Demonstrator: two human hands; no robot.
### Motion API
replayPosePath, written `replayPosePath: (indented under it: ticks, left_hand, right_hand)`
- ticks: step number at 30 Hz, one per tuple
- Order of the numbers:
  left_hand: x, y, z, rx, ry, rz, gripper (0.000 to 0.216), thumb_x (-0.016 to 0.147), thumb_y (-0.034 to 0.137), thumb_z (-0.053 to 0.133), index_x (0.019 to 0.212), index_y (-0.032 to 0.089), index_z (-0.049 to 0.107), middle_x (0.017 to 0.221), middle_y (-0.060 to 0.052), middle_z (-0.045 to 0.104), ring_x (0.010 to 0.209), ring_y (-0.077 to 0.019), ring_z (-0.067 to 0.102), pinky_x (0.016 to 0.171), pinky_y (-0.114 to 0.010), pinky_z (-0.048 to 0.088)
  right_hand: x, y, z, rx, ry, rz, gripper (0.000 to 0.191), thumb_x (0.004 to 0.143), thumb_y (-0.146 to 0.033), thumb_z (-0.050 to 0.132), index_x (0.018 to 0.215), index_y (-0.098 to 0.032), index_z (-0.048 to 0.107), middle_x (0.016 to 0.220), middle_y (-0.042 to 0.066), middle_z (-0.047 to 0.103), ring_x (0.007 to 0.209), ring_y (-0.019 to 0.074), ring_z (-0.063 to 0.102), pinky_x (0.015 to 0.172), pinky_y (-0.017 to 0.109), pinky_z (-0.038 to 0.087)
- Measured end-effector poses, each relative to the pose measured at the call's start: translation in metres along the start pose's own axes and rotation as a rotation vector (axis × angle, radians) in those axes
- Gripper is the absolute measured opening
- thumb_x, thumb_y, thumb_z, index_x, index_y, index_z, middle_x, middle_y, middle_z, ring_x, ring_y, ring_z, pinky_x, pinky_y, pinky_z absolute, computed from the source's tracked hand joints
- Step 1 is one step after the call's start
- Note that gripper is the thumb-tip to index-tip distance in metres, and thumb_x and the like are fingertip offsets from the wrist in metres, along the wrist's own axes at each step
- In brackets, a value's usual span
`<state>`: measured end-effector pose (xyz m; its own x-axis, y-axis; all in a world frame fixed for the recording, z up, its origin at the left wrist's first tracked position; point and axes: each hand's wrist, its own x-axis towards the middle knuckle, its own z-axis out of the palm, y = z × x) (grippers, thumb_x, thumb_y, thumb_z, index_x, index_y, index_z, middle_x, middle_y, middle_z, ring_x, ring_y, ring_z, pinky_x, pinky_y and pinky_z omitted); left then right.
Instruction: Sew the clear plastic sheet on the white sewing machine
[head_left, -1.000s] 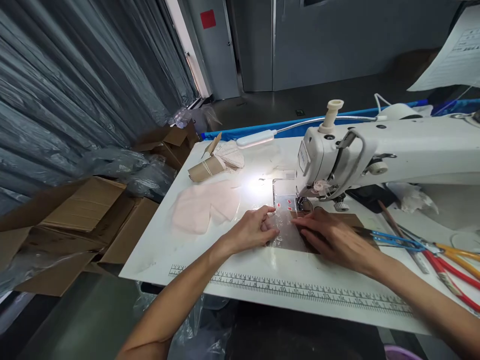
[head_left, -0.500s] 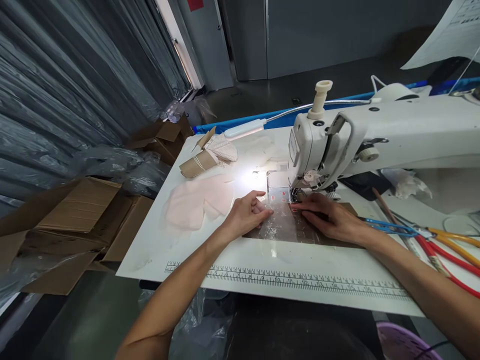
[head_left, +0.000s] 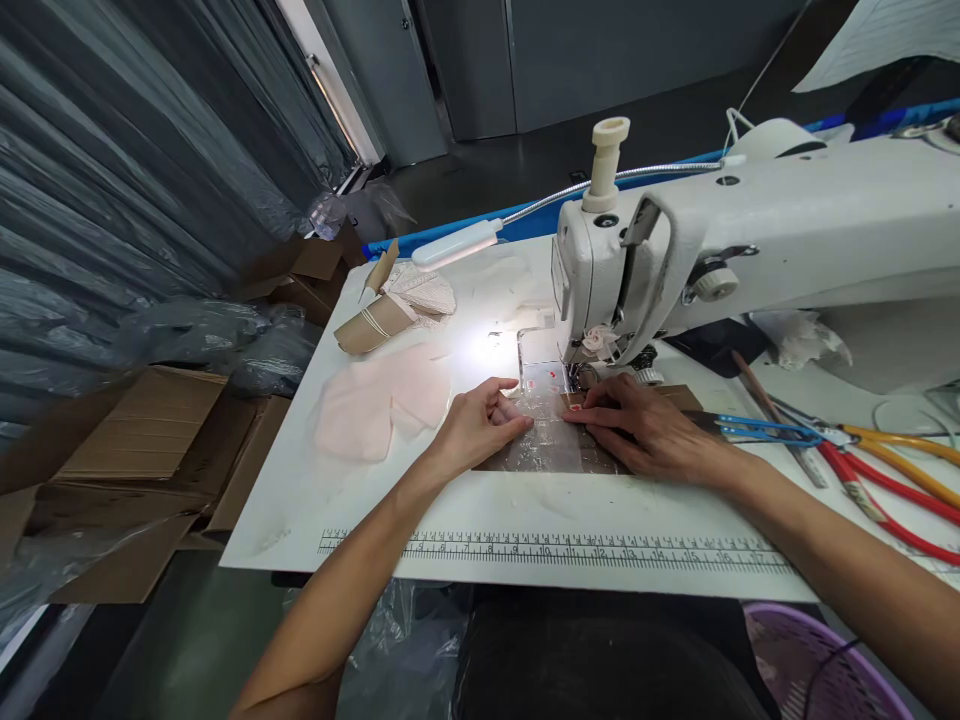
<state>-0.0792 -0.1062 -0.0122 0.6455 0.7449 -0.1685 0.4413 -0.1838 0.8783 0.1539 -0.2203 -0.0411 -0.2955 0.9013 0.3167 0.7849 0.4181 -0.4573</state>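
Note:
A brown card in a clear plastic sleeve (head_left: 551, 447) lies flat on the white sewing table (head_left: 420, 510), just in front of the presser foot of the white sewing machine (head_left: 720, 250). My left hand (head_left: 480, 425) rests on the sleeve's left edge, fingers loosely curled and pressing down. My right hand (head_left: 645, 430) lies flat on the right part of the card, fingertips close to the needle. Small red marks show on the plastic near the needle.
Pale pink fabric pieces (head_left: 379, 400) and a rolled brown card bundle (head_left: 371, 325) lie to the left. Blue-handled scissors (head_left: 765, 430) and red and yellow-handled tools (head_left: 885, 480) sit at right. A lamp (head_left: 454, 245) shines on the plate. Cardboard boxes (head_left: 150, 430) stand beside the table.
Both hands stay on the sleeved card by the needle; the right hand's fingertips have edged closer to the presser foot. The camera has tipped down and shifted.

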Motion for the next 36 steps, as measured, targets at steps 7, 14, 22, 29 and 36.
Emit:
replayPosePath:
  ticks: [7,14,22,29,36]
  left_hand:
    - [0.001,-0.001,-0.001,0.015,0.000,0.015,0.053,0.075,0.039,0.073,0.120,0.018,0.056,0.075,0.001,0.066,0.054,-0.0086,0.055,0.051,-0.021,0.044]
    - [0.002,-0.002,-0.001,-0.013,-0.012,-0.009,0.055,0.074,0.038,0.074,0.121,0.018,0.055,0.074,0.001,0.066,0.055,-0.0092,0.055,0.051,-0.022,0.045]
    - [0.001,-0.002,-0.002,0.045,0.027,0.084,0.050,0.078,0.042,0.071,0.119,0.017,0.057,0.078,0.000,0.065,0.057,-0.0081,0.054,0.053,-0.022,0.045]
    - [0.007,0.007,0.005,0.792,0.307,0.752,0.023,0.091,0.037,0.055,0.094,0.019,0.068,0.100,-0.006,0.063,0.069,-0.0119,0.054,0.052,-0.024,0.039]
    - [0.026,0.013,0.016,1.111,-0.013,0.928,0.030,0.096,0.033,0.044,0.096,0.014,0.067,0.107,-0.008,0.066,0.083,-0.0184,0.055,0.072,-0.033,0.041]
  right_hand:
    - [-0.002,-0.008,-0.008,0.092,0.003,0.051,0.035,0.096,-0.027,0.044,0.126,-0.026,0.062,0.112,0.010,0.060,0.101,0.0219,0.057,0.089,0.042,0.048]
    - [-0.008,-0.012,-0.015,0.050,-0.122,-0.033,0.035,0.091,-0.023,0.050,0.122,-0.034,0.065,0.118,0.008,0.057,0.107,0.0243,0.053,0.091,0.043,0.046]
    - [-0.010,-0.012,-0.010,-0.033,-0.122,-0.039,0.036,0.090,-0.024,0.052,0.122,-0.036,0.064,0.113,0.007,0.057,0.106,0.0268,0.054,0.092,0.047,0.045]
    - [-0.011,-0.014,-0.009,-0.076,-0.110,-0.048,0.037,0.090,-0.025,0.051,0.124,-0.036,0.062,0.113,0.007,0.057,0.103,0.0249,0.055,0.088,0.046,0.047]
    - [-0.011,-0.017,-0.008,-0.118,-0.097,-0.056,0.039,0.089,-0.021,0.052,0.124,-0.034,0.062,0.109,0.008,0.057,0.101,0.0255,0.054,0.088,0.049,0.048]
